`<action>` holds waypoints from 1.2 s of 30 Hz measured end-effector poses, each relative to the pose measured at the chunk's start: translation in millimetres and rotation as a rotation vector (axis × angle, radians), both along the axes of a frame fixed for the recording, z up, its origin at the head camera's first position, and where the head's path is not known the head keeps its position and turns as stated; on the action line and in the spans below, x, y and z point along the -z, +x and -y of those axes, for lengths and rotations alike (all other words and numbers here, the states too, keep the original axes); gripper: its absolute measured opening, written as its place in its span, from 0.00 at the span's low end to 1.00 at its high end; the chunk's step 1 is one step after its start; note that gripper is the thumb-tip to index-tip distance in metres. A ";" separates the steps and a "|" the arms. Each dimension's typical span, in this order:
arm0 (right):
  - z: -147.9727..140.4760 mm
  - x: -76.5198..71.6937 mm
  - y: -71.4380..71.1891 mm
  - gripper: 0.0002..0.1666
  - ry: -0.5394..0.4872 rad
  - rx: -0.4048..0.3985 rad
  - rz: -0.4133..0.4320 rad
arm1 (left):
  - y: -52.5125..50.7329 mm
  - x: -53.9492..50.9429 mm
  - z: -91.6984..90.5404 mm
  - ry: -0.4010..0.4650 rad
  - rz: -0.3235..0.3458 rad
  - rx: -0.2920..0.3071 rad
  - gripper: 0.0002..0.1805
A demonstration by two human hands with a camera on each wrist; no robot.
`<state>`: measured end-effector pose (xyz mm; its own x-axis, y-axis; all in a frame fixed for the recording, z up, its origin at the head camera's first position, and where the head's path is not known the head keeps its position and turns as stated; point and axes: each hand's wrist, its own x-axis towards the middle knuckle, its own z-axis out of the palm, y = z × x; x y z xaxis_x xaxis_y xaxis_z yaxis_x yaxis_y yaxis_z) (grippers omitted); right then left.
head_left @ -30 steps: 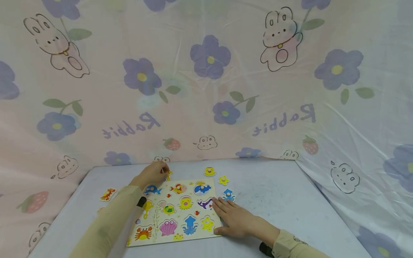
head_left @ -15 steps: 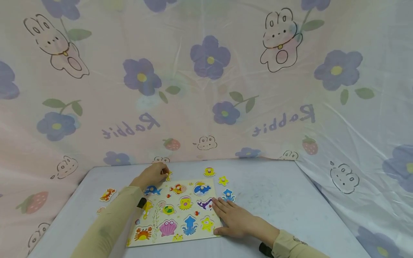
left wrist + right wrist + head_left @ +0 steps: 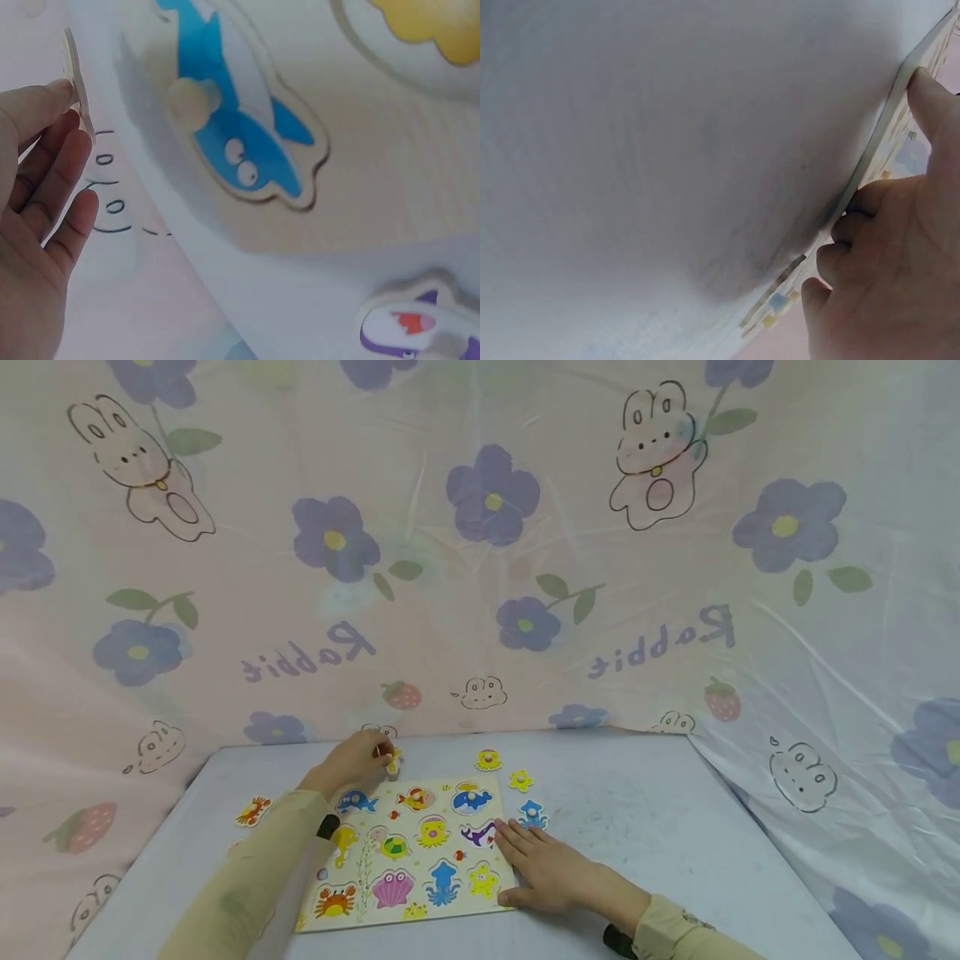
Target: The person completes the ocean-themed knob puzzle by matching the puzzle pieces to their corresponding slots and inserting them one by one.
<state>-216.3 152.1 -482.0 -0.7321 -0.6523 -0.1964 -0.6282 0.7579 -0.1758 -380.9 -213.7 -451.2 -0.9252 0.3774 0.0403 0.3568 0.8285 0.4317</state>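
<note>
My left hand pinches a yellow knobbed puzzle piece just above the table, behind the board's far left corner. In the left wrist view that piece shows edge-on between thumb and fingers, so its picture is hidden. The wooden sea-animal puzzle board lies flat in front of me. A blue shark piece, a fish piece and a whale piece sit in its far row. My right hand rests on the board's right edge, fingers extended; the thumb touches the rim.
Loose on the white table lie an octopus piece, a starfish piece, a squid piece and a crab piece. A purple-and-white piece lies beside the board. A patterned curtain hangs behind.
My left hand has lifted slightly with the yellow puzzle piece, which now stands more upright. The right hand stays on the board.
</note>
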 end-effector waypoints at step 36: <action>1.5 -6.7 3.8 0.55 -0.004 0.014 0.005 | 90.1 -5.5 44.0 0.061 -0.160 0.181 0.05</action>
<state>-212.5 150.7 -475.3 -0.7403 -0.6426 -0.1973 -0.6164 0.7661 -0.1821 -290.8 -257.7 -445.7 -0.8229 0.5285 0.2085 0.5645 0.7192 0.4050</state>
